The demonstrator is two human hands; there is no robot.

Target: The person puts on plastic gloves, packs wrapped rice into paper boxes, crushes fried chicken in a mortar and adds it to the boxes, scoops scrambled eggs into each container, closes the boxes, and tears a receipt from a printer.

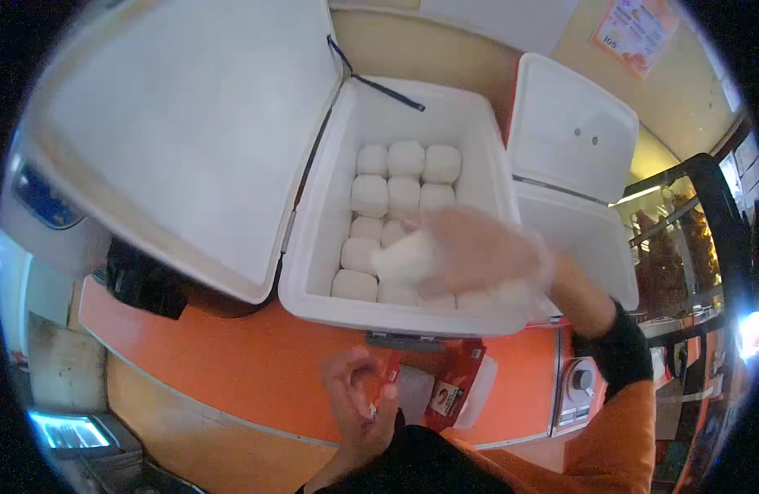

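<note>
A white open cooler box (313,280) holds rows of round white buns (369,196). Over its front right part is my right hand (482,251), in a thin clear glove and blurred by motion, its fingers closed round a white bun (406,257). Below the cooler, my left hand (363,391) has its fingers curled on the edge of a red printed bag (449,399), whose mouth stands open and shows a pale inside. The bag is above the orange counter (231,366).
The cooler's large lid (190,123) stands raised at the left. A second white cooler (577,239) is open at the right, beside a glass display case (663,239). A silver device with a knob (579,383) sits at the lower right. A printed notice (635,34) hangs above.
</note>
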